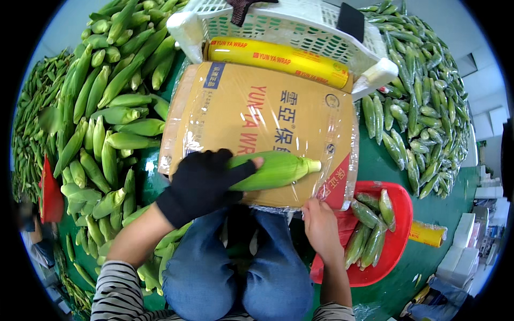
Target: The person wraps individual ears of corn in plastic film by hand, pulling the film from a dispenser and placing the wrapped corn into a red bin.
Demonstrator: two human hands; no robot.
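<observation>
My left hand (204,180), in a black fingerless glove, grips an ear of corn in its green husk (273,170). The ear lies crosswise over a cardboard box (225,112) in front of my knees, its pale stalk end to the right. Clear plastic wrap (309,132) covers the box top and catches the light. At the box's near right edge, my bare right hand (319,216) pinches the edge of the film. Behind the box lies a yellow roll of plastic wrap (277,60), resting against a white plastic basket (297,26).
Unwrapped corn ears (108,108) are heaped at left. Film-wrapped ears (425,112) form a large pile at right. Near my right knee a red plastic scoop (397,240) holds several wrapped ears; another yellow roll (429,234) lies beyond it. A dark phone-like slab (350,22) leans on the basket.
</observation>
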